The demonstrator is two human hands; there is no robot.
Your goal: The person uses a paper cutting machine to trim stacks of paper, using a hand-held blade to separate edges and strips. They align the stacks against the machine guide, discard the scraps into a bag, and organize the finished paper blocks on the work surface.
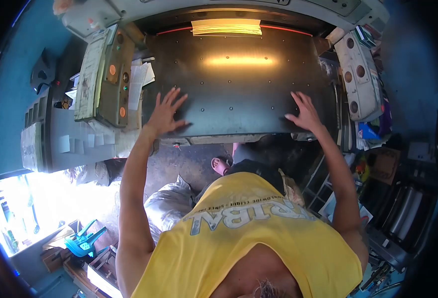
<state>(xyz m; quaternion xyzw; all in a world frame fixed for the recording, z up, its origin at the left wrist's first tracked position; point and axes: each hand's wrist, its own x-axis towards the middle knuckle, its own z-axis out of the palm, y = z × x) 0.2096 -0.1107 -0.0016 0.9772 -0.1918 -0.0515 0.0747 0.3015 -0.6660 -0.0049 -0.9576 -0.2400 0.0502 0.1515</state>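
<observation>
Across our metal tabletop (219, 94), a paper stack (226, 28) marks the far edge; our left hand (166, 111) and right hand (306, 112), each grip spread, flank the front corners.

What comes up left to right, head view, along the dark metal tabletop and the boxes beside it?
Left-side box → left hand → yellow-lit layered stack at the far edge → right hand → right-side box.
</observation>
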